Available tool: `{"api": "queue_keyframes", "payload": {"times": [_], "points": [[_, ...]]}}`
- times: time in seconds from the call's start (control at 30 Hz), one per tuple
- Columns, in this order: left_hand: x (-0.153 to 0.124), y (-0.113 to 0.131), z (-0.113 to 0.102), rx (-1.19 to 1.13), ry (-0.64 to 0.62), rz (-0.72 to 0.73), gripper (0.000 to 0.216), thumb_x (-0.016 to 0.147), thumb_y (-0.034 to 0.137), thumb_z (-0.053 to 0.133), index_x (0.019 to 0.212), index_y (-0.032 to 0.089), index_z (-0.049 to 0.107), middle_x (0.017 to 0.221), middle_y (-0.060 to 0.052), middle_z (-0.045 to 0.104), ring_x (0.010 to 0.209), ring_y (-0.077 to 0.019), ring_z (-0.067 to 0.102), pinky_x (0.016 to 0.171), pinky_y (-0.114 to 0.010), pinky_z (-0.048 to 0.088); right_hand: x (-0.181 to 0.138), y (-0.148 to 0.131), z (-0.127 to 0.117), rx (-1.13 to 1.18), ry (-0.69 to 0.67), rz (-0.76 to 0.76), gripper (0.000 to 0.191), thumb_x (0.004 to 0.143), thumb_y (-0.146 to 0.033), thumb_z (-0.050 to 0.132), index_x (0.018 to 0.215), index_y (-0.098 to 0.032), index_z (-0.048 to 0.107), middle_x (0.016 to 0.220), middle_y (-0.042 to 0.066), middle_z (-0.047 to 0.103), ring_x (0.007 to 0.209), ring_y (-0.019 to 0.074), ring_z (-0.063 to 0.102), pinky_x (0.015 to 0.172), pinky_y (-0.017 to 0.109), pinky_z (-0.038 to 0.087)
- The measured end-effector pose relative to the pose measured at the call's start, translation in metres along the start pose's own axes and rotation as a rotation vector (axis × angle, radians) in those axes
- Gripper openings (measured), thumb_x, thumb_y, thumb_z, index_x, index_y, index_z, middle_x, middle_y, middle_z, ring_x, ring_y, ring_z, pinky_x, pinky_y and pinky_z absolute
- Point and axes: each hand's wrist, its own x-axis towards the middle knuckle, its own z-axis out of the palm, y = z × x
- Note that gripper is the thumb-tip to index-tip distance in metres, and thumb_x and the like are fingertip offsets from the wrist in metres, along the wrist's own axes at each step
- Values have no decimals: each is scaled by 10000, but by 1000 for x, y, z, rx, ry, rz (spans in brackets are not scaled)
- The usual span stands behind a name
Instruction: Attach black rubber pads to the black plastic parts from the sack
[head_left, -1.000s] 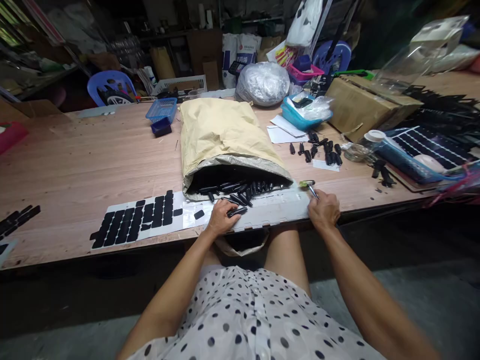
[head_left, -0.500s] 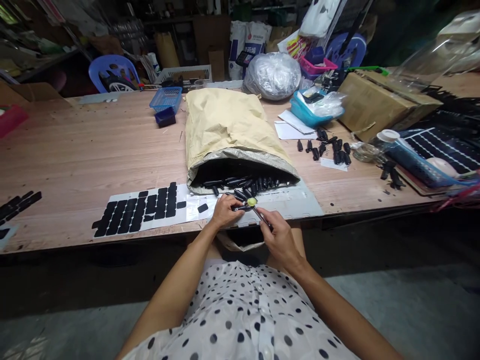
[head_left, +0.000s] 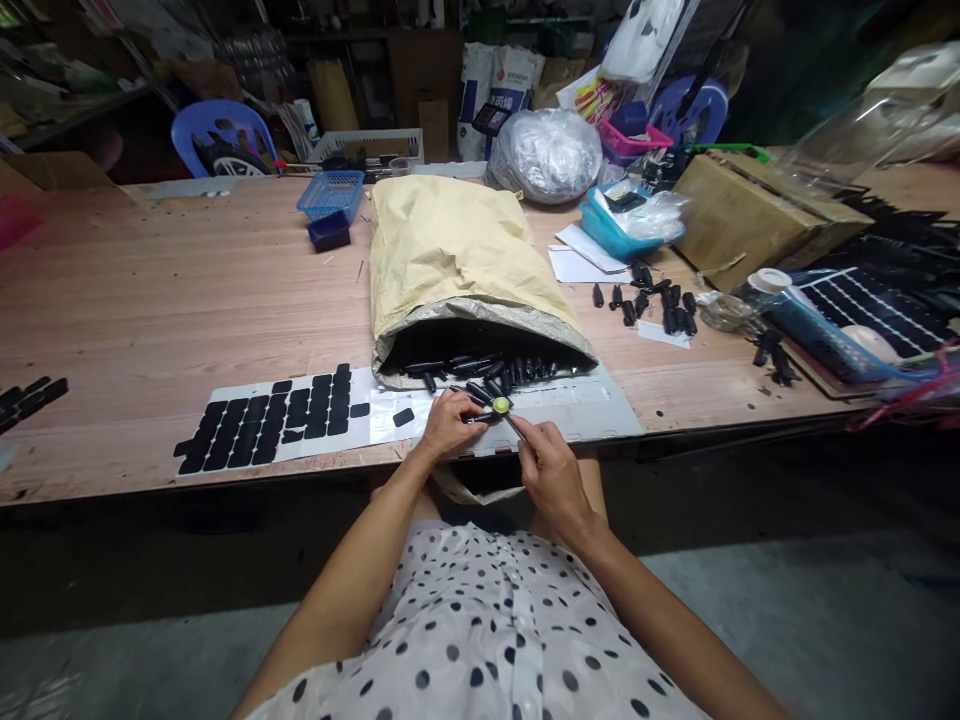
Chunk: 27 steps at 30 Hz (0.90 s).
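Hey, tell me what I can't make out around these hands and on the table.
All in the head view:
Black piece: one end hidden by the left hand.
Hammer: part of its handle hidden by the right hand.
Sack: depths dark under its top layer.
Pink item: blurred, cut off by the left edge.

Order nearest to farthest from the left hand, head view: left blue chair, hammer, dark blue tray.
1. Hammer, just right of the left hand.
2. Dark blue tray, ahead-left on the table.
3. Left blue chair, beyond the table.
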Motion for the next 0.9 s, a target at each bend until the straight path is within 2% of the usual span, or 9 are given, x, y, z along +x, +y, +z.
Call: {"api": "queue_keyframes", "payload": {"times": [0.1, 0.23, 0.3, 0.4, 0.5, 0.57, 0.73, 0.9], "points": [[-1, 1, -2, 5, -9, -11, 109, 726, 209, 796, 830, 244, 804, 807, -22, 721, 903, -232, 600, 859, -390, 508, 1, 0, -5, -8, 6, 31, 416, 951, -200, 444, 1250, -231, 731, 879, 58, 626, 806, 202, 623, 775, 310, 534], [-3, 5, -4, 46, -12, 1, 125, 742, 217, 764, 857, 254, 798, 835, -25, 723, 923, -246, 589, 879, -412, 512, 14, 15, -27, -113, 130, 101, 413, 952, -218, 452, 1269, -240, 716, 1005, 89, 666, 940, 231, 628, 882, 352, 524], [-3, 6, -4, 71, -10, 8, 134, 743, 223, 757, 868, 257, 792, 856, -25, 726, 931, -252, 586, 894, -422, 510, 26, 36, -41, -229, 212, 181, 428, 934, -199, 453, 1273, -231, 713, 1028, 104, 660, 960, 246, 609, 912, 379, 507], [-3, 7, -3, 93, -15, 3, 119, 747, 239, 756, 863, 249, 780, 877, -28, 727, 937, -253, 584, 909, -423, 504, 47, 78, -59, -418, 309, 349, 450, 887, -163, 459, 1243, -192, 733, 977, 112, 624, 912, 252, 575, 853, 370, 482], [-2, 5, -3, 100, -19, 6, 99, 755, 252, 757, 853, 249, 772, 873, -24, 723, 925, -246, 581, 904, -414, 500, 63, 114, -67, -538, 316, 476, 450, 847, -143, 475, 1185, -199, 765, 894, 92, 575, 835, 237, 520, 755, 341, 436], [-1, 4, -3, 107, -19, 11, 96, 754, 251, 762, 850, 248, 771, 861, -20, 720, 910, -242, 581, 897, -408, 497, 71, 126, -67, -564, 300, 525, 448, 840, -134, 489, 1179, -203, 774, 889, 88, 561, 814, 227, 502, 718, 331, 404], [-2, -1, -6, 125, -21, 34, 103, 754, 252, 774, 856, 238, 776, 829, -17, 711, 888, -233, 582, 878, -395, 490, 82, 122, -56, -592, 266, 618, 444, 872, -118, 508, 1211, -233, 770, 987, 108, 577, 883, 235, 519, 725, 333, 365], [-3, -6, -8, 122, -20, 67, 103, 772, 263, 762, 871, 242, 782, 832, -22, 709, 883, -230, 575, 860, -385, 484, 81, 114, -43, -601, 344, 603, 436, 866, -131, 524, 1218, -242, 756, 1073, 133, 576, 973, 267, 502, 759, 356, 351]]}}
